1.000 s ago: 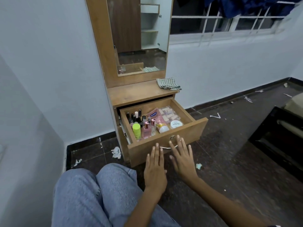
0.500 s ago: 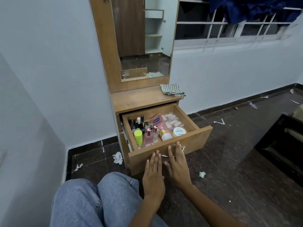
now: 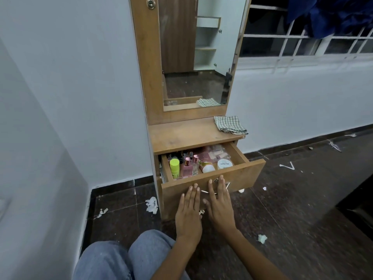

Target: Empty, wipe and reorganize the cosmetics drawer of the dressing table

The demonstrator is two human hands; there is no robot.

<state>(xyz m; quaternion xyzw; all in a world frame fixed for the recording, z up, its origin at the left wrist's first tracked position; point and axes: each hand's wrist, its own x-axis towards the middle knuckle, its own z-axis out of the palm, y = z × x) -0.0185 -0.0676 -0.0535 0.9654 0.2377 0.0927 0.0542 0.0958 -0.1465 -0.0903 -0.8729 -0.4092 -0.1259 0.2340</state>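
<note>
Both hands, the left hand (image 3: 188, 214) and right hand (image 3: 220, 205), are lying flat with fingers released against the front of the open drawer (image 3: 240, 174), beside its handle (image 3: 217, 181).

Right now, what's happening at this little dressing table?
A person in jeans sits on the floor before the dressing table. Its drawer is pulled open and full of cosmetics: a yellow-green tube, pink bottles, a white jar. The left hand and right hand are flat, fingers straight, at the drawer front; neither holds anything. A checked cloth lies unused on the tabletop. Nothing has been taken out yet.
</note>
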